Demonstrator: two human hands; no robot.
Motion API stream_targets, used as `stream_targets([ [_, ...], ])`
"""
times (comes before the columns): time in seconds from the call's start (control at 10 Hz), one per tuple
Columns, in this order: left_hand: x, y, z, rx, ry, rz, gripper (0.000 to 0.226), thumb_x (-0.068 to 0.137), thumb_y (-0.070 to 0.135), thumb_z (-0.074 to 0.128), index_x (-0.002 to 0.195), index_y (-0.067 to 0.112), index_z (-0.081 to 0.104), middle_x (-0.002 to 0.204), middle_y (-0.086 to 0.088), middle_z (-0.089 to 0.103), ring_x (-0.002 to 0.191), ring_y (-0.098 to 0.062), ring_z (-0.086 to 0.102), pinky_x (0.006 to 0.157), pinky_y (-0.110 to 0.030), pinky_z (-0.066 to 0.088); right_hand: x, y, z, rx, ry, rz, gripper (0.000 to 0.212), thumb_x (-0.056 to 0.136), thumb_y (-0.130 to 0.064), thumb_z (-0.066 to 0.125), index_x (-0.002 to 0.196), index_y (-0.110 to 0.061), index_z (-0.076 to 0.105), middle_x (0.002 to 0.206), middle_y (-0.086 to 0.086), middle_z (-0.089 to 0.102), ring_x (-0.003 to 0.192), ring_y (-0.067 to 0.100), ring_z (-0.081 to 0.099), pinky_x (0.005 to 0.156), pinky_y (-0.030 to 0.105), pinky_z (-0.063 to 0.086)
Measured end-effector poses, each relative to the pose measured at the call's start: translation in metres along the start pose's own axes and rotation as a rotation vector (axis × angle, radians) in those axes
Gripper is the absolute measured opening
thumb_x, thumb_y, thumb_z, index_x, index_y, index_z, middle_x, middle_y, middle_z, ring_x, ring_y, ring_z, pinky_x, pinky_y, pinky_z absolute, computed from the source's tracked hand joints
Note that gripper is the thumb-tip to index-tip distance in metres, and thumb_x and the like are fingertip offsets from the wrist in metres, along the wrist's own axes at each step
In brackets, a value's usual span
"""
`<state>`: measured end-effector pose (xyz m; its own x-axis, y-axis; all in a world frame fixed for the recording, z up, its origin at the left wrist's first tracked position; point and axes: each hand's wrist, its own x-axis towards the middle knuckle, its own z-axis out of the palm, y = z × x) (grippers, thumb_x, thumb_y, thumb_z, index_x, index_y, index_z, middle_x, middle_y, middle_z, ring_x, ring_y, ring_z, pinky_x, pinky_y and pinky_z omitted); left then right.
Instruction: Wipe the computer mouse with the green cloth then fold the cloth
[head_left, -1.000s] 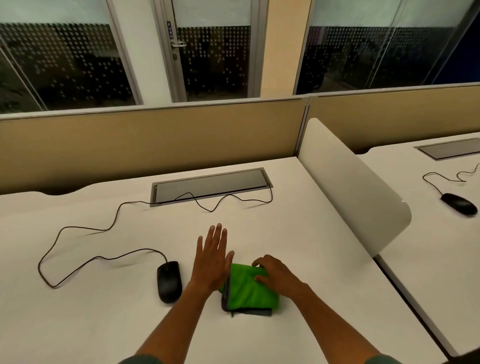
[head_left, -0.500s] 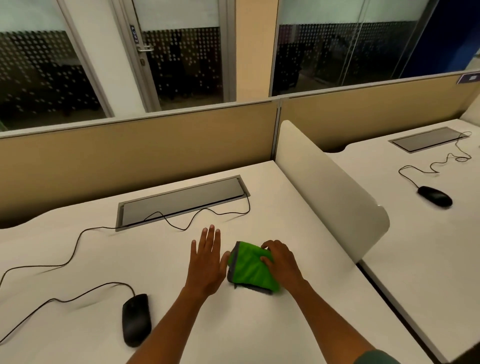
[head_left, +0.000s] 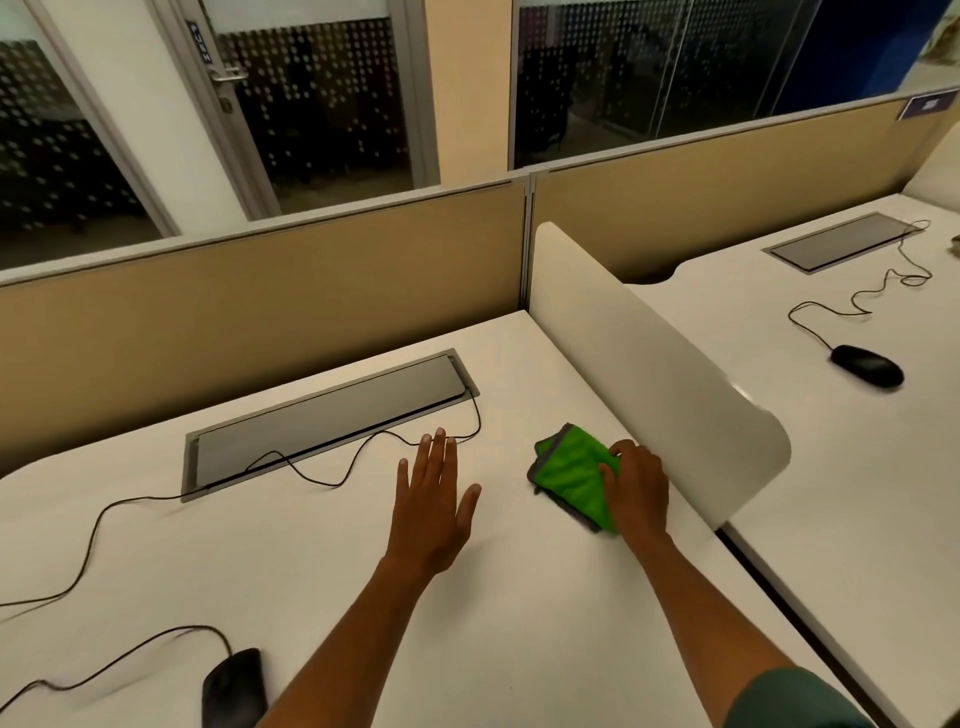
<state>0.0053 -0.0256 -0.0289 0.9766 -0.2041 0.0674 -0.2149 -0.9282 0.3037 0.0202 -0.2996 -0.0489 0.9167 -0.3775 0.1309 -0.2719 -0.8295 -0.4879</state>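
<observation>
The green cloth (head_left: 569, 473), folded small with a grey edge, lies on the white desk (head_left: 311, 561) near the white divider panel. My right hand (head_left: 638, 486) rests on its right side, fingers curled onto the fabric. My left hand (head_left: 432, 506) is flat and open above the desk, a hand's width left of the cloth, holding nothing. The black wired computer mouse (head_left: 234, 688) sits at the near left, apart from both hands, its cable running back to the desk's cable tray.
A grey cable tray lid (head_left: 327, 418) is set in the desk behind my hands. The curved white divider (head_left: 649, 353) stands just right of the cloth. Beyond it, a second mouse (head_left: 866, 365) lies on the neighbouring desk. A tan partition closes the back.
My right hand has slid the folded cloth to the right, toward the divider. My left hand has come off the cloth. The view has swung right, so the mouse sits lower left.
</observation>
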Motion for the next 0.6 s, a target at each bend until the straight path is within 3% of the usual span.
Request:
stream_targets([
  [0.3,0.020,-0.009,0.008,-0.003,-0.007,0.000,0.070,0.099,0.052,0.022,0.152,0.016,-0.006,0.159,0.000,-0.016,0.149,-0.019,-0.016,0.122,-0.043,-0.006,0.010,0.011,0.005,-0.046,0.114,0.196,0.017,0.091,-0.016,0.062,0.101,-0.003,0.056,0.099,0.022,0.062,0.089,0.039,0.056,0.068,0.044,0.047],
  [0.6,0.010,-0.025,0.001,-0.025,0.012,-0.024,0.071,0.099,0.051,0.024,0.152,0.015,-0.006,0.160,-0.001,-0.016,0.149,-0.019,-0.016,0.121,-0.042,-0.008,0.012,0.009,0.004,-0.050,0.135,0.250,0.020,0.094,-0.020,0.056,0.106,-0.003,0.057,0.109,0.022,0.059,0.094,0.042,0.055,0.071,0.046,0.049],
])
